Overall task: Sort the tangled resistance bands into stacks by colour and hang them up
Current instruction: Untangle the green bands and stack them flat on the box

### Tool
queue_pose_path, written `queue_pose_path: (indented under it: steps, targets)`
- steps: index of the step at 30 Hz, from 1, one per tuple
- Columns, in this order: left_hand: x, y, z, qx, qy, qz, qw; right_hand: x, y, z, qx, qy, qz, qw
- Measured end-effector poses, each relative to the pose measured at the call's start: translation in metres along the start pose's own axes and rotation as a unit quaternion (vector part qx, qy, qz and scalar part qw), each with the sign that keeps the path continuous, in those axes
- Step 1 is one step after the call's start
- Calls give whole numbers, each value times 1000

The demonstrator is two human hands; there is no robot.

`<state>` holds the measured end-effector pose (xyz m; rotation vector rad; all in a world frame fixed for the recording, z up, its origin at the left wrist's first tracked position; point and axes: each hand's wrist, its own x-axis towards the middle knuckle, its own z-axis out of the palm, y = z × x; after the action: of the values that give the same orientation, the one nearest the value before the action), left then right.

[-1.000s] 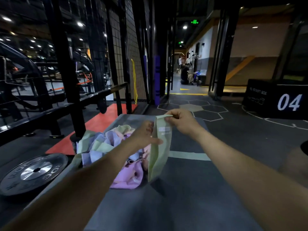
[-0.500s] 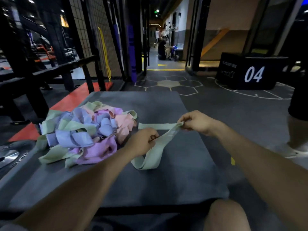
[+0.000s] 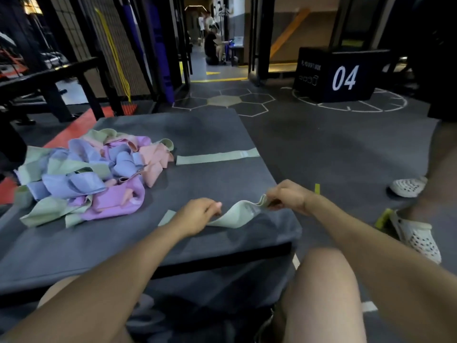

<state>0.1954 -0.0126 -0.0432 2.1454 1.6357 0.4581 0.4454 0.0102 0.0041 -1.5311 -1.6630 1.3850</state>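
black box (image 3: pixel 319 75) marked "04", hands gripping green band (image 3: pixel 235 215)

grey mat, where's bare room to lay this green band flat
Free: the grey mat beyond the flat green band to its far edge, and the strip between that band and both hands. Also the near left corner, below the tangled pile. Crowded: the left side under the pile.

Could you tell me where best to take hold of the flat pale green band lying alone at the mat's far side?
Probably the flat pale green band is best pinched at its right end, from above: it lies flat on the grey mat, that end farthest from the tangled pile of pastel bands.
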Motion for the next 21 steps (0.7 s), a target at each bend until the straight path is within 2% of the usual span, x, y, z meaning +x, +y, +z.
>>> queue_pose_path:
  steps: [5,8,10,13,21]
  targets:
    - [-14,-18,4,73,70,-88,991,-18,15,9,-47,30,16,998]
    - [-24,-26,4,132,107,-163,972,-27,26,9,-176,55,-26,983]
    - [-28,-33,4,108,121,-203,966,-32,33,11,-230,69,-39,970]
    - [-33,-40,4,61,138,-244,958,-40,39,17,-255,105,-37,960]
    - [-37,-40,-1,-8,166,-285,944,-49,47,25,-251,152,11,956]
